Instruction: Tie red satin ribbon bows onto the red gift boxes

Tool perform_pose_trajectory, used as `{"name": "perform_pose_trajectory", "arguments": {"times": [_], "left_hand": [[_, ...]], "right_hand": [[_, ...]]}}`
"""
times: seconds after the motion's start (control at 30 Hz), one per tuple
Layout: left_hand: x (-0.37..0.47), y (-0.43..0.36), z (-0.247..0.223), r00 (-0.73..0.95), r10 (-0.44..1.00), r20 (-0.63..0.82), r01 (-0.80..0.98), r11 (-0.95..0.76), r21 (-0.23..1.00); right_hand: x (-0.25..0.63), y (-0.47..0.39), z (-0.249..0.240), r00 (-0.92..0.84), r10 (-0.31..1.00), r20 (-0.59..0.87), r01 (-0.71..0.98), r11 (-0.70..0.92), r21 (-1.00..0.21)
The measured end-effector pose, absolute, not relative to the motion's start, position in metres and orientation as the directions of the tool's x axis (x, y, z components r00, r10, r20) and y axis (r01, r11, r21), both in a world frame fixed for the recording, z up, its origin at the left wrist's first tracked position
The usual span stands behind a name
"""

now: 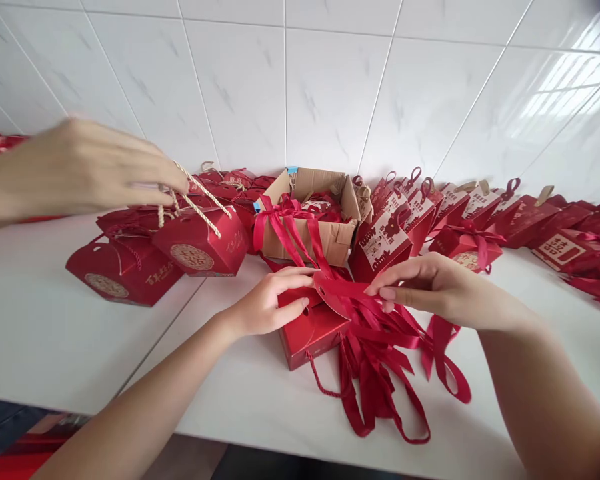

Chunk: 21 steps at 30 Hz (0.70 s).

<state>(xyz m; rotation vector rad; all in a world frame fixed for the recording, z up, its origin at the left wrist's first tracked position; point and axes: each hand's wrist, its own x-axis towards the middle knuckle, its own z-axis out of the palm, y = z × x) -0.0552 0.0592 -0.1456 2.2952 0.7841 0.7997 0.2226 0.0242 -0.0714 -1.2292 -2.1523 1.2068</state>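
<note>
My left hand (273,300) grips the top flap of a small red gift box (313,327), its thumb on the near side by a round hole. Between the thumb and fingers of my right hand (425,287) is pinched a red ribbon (350,288), which runs flat to the flap of that box. A twisted red cord (323,383) hangs from the box's front. Beside and below it lies a tangle of loose red ribbons (380,373) on the white table (230,393).
At left, another person's hand (90,167) holds the beige rope handle of a red gift box (205,243). Another red box (125,270) stands beside it. A cardboard box (307,240) with ribbons over its rim sits at the tiled wall. Rows of red boxes (385,240) stand to the right.
</note>
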Motion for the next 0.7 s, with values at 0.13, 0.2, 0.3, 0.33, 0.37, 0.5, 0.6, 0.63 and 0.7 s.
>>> {"name": "perform_pose_trajectory", "arguments": {"times": [0.13,0.2,0.3,0.33,0.37,0.5,0.6,0.63,0.7], "left_hand": [[-0.057,0.062,-0.149,0.680,0.636,0.365,0.273,-0.682,0.679],[-0.057,0.062,-0.151,0.690,0.618,0.378,0.239,-0.687,0.686],[-0.057,0.061,-0.152,0.706,0.597,0.381,0.209,-0.689,0.694],[-0.056,0.060,-0.151,0.711,0.591,0.381,0.202,-0.691,0.694],[-0.056,0.059,-0.151,0.715,0.587,0.380,0.199,-0.692,0.695],[-0.055,0.058,-0.149,0.716,0.588,0.376,0.202,-0.690,0.695],[-0.055,0.058,-0.149,0.716,0.585,0.380,0.202,-0.696,0.689],[-0.055,0.058,-0.150,0.718,0.582,0.383,0.200,-0.699,0.687],[-0.055,0.058,-0.150,0.719,0.573,0.393,0.191,-0.707,0.681]], "right_hand": [[0.229,0.023,-0.068,-0.607,0.788,-0.100,0.494,0.275,-0.825],[0.231,0.023,-0.066,-0.624,0.774,-0.110,0.481,0.270,-0.834],[0.234,0.024,-0.065,-0.602,0.787,-0.135,0.488,0.229,-0.842],[0.235,0.024,-0.065,-0.592,0.793,-0.144,0.491,0.213,-0.845],[0.235,0.025,-0.065,-0.589,0.793,-0.155,0.490,0.199,-0.849],[0.236,0.026,-0.066,-0.623,0.762,-0.178,0.452,0.165,-0.877],[0.234,0.026,-0.066,-0.651,0.743,-0.158,0.404,0.163,-0.900],[0.234,0.026,-0.066,-0.659,0.737,-0.151,0.388,0.161,-0.908],[0.234,0.026,-0.066,-0.672,0.727,-0.140,0.364,0.160,-0.917]]}}
